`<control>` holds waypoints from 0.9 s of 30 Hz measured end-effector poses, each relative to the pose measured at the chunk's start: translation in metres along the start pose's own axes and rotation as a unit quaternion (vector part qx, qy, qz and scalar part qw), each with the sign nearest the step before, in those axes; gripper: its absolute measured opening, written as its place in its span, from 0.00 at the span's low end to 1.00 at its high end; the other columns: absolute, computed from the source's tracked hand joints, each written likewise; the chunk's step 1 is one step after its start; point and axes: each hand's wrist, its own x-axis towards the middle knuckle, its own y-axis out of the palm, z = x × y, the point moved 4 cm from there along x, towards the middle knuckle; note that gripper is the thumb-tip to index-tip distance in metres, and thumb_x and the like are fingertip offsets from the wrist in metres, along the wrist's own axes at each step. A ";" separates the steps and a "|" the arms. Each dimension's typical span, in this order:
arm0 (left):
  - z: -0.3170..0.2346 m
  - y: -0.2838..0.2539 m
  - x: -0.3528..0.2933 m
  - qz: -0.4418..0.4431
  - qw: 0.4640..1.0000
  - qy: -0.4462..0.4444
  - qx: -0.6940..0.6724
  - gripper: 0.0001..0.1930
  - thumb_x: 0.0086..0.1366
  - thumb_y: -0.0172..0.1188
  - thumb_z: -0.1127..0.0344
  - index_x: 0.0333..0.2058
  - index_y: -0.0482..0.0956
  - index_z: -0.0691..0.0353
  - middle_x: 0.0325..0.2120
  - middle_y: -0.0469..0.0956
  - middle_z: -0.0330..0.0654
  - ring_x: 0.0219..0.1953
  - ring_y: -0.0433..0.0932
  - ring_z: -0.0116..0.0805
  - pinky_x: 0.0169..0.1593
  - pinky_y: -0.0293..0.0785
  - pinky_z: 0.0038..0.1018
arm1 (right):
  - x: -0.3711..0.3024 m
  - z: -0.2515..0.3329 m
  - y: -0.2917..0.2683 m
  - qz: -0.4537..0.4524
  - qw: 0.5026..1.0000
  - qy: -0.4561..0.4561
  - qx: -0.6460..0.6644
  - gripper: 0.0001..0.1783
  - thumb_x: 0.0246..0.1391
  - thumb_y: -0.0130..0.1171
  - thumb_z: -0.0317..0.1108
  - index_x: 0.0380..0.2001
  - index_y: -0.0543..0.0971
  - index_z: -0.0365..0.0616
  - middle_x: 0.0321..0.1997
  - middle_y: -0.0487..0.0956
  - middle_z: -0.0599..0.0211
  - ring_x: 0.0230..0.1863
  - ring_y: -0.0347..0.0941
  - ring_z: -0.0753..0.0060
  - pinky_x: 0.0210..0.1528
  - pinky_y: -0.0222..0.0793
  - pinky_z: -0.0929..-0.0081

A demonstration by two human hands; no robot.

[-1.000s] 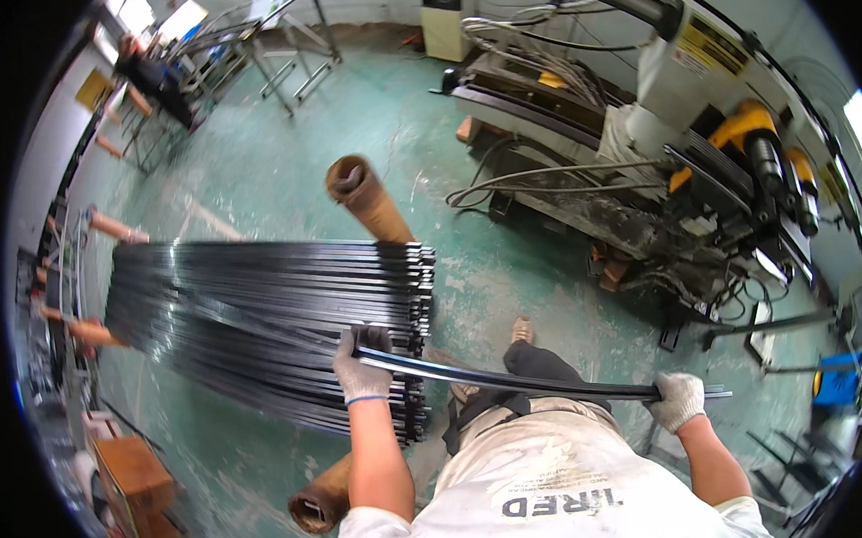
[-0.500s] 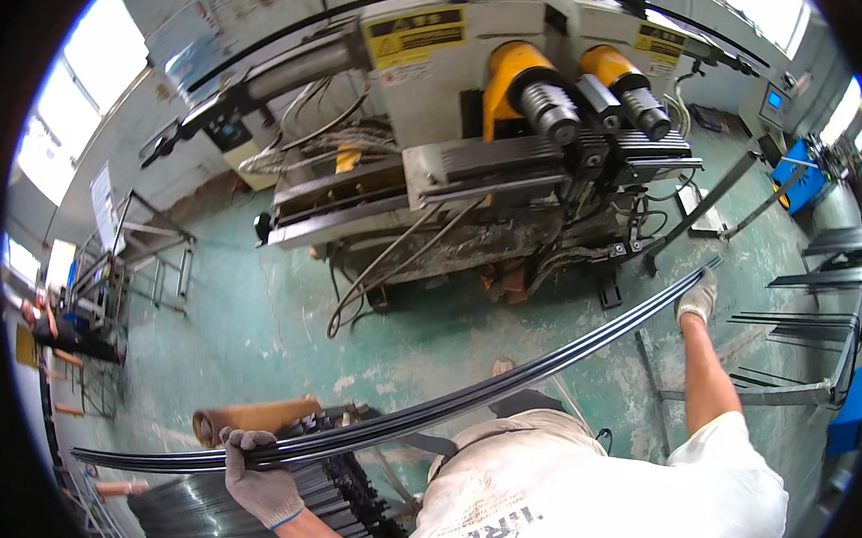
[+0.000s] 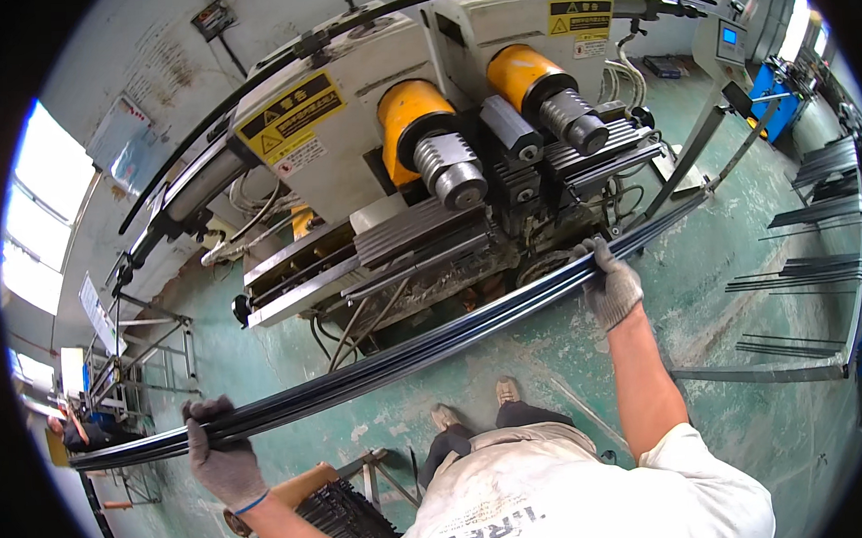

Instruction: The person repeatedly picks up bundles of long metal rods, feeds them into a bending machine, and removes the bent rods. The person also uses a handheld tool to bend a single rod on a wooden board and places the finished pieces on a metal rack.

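Observation:
A long bundle of thin dark metal strips [image 3: 406, 361] stretches across in front of me, with its right end higher in the view. My left hand [image 3: 226, 463], in a grey work glove, is closed around the bundle toward its left end. In a matching glove, my right hand [image 3: 613, 290] grips it right of the middle. The bundle is held off the floor, in front of a large machine [image 3: 348, 128]. That machine has two ridged metal spindles [image 3: 456, 172] with yellow collars above a ribbed bed [image 3: 425, 236].
At the right, a rack [image 3: 763, 374] carries several groups of dark strips. Below my left arm are a stack of dark strips [image 3: 331, 519] and a brown roll [image 3: 291, 489]. A person [image 3: 80, 430] is at the far left, near metal frames [image 3: 156, 348].
The bundle has moved away from me, closer to the machine, its left end clear of the stack. My right hand now grips it nearer the middle. My view has shifted toward the machine.

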 end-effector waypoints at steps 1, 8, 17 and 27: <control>-0.002 -0.009 0.007 -0.009 1.000 -0.002 0.010 0.16 0.80 0.64 0.61 0.59 0.80 0.64 0.47 0.86 0.42 0.53 0.83 0.41 0.71 0.75 0.46 | 0.004 0.006 0.010 -0.028 0.999 -0.028 -0.001 0.15 0.73 0.69 0.32 0.55 0.79 0.36 0.46 0.87 0.58 0.49 0.86 0.55 0.56 0.86 0.58; 0.067 -0.062 0.054 -0.084 0.993 -0.063 0.057 0.15 0.80 0.64 0.57 0.45 0.85 0.66 0.43 0.87 0.48 0.52 0.84 0.47 0.67 0.78 0.44 | 0.019 0.013 0.086 -0.034 0.996 -0.063 -0.054 0.11 0.75 0.67 0.39 0.49 0.84 0.43 0.43 0.89 0.64 0.42 0.87 0.64 0.44 0.85 0.65; 0.201 -0.083 0.127 -0.142 0.969 -0.187 -0.074 0.15 0.81 0.63 0.58 0.48 0.86 0.68 0.48 0.88 0.51 0.55 0.86 0.48 0.66 0.83 0.44 | 0.071 -0.030 0.155 -0.025 0.999 -0.027 0.007 0.16 0.71 0.65 0.42 0.54 0.85 0.44 0.50 0.89 0.64 0.47 0.86 0.60 0.53 0.83 0.55; 0.253 -0.009 0.175 -0.111 0.950 -0.279 -0.084 0.18 0.83 0.60 0.59 0.56 0.86 0.68 0.53 0.89 0.49 0.58 0.87 0.47 0.66 0.83 0.47 | 0.132 -0.061 0.165 -0.109 0.986 -0.047 -0.117 0.19 0.71 0.64 0.49 0.48 0.85 0.44 0.39 0.85 0.64 0.34 0.80 0.59 0.37 0.75 0.59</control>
